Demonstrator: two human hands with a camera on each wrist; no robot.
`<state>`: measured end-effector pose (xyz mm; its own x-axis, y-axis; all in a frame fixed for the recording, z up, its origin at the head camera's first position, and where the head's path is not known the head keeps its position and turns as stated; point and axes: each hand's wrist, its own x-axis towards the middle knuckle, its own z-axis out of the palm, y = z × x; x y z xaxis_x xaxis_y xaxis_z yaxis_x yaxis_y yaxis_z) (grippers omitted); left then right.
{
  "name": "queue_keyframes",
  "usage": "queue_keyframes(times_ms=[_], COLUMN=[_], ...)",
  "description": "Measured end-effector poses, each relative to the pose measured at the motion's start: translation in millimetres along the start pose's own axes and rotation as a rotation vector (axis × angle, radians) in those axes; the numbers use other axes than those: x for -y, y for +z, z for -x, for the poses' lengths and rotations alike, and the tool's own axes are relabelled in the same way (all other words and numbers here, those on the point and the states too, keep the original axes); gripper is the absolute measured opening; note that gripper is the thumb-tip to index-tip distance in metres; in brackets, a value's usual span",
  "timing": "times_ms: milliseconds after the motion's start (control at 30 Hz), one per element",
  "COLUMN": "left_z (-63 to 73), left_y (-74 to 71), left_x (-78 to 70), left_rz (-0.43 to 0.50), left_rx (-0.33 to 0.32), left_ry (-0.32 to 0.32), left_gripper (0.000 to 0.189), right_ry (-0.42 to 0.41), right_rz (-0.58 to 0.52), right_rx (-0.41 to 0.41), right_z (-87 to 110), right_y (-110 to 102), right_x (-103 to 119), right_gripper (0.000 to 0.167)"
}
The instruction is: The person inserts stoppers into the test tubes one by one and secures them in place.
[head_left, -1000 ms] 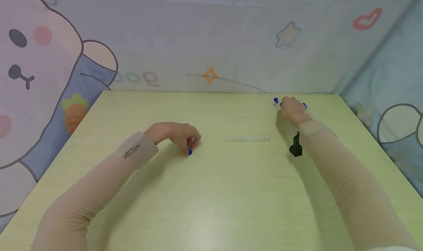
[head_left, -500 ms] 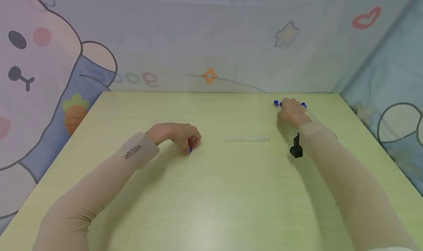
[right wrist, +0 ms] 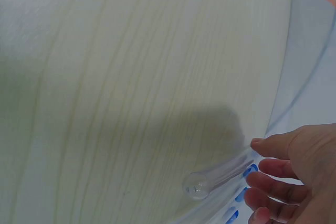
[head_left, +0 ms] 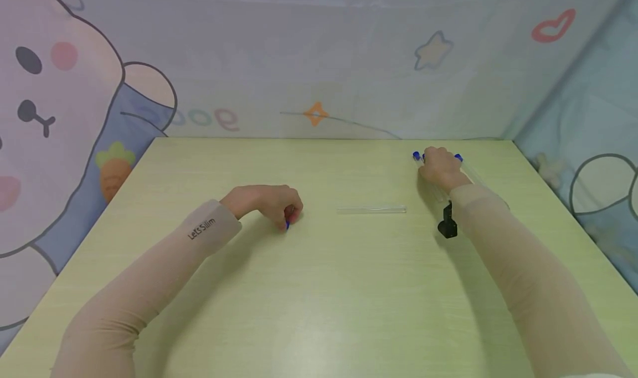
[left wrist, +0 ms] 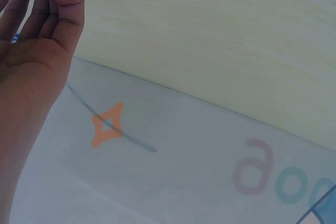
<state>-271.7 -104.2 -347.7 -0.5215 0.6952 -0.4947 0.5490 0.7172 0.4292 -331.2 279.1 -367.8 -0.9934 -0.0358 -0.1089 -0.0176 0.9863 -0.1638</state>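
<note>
My left hand (head_left: 269,202) pinches a small blue cap (head_left: 287,226) at the table's middle; in the left wrist view its fingertips are cut off. A clear uncapped test tube (head_left: 372,210) lies crosswise to its right. Over several clear test tubes with blue caps at the far right is my right hand (head_left: 441,169). In the right wrist view its thumb (right wrist: 270,146) touches the outermost test tube (right wrist: 218,178) near the capped end. The other fingers, loosely bent, rest by the blue caps (right wrist: 240,194). From above, the hand hides part of the row.
The pale wood table (head_left: 319,295) ends at a printed cloth backdrop (head_left: 349,57) behind it. Another cloth panel (head_left: 598,107) runs along the right side. A black camera mount (head_left: 447,227) sticks out from the right wrist.
The blue cap has turned slightly in my left fingers and sits closer under them. The leftmost capped tube at my right hand has shifted slightly nearer, level with its neighbours.
</note>
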Motion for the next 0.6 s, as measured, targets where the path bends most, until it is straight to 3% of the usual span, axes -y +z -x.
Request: queue_keyframes(times_ms=[167, 367, 600], left_z=[0.4, 0.5, 0.4], left_y=[-1.2, -0.5, 0.7], left_x=[-1.8, -0.9, -3.0], left_rz=[0.003, 0.02, 0.022], left_rx=[0.002, -0.009, -0.005], left_ry=[-0.003, -0.007, -0.033], left_gripper=[0.014, 0.015, 0.015], right_ry=[-0.04, -0.103, -0.218], right_rz=[0.0, 0.002, -0.054], right_rx=[-0.051, -0.05, -0.074], right_z=[-3.4, -5.0, -0.9], right_y=[-2, -5, -3], right_x=[5, 21, 40], right_gripper=[0.016, 0.029, 0.028])
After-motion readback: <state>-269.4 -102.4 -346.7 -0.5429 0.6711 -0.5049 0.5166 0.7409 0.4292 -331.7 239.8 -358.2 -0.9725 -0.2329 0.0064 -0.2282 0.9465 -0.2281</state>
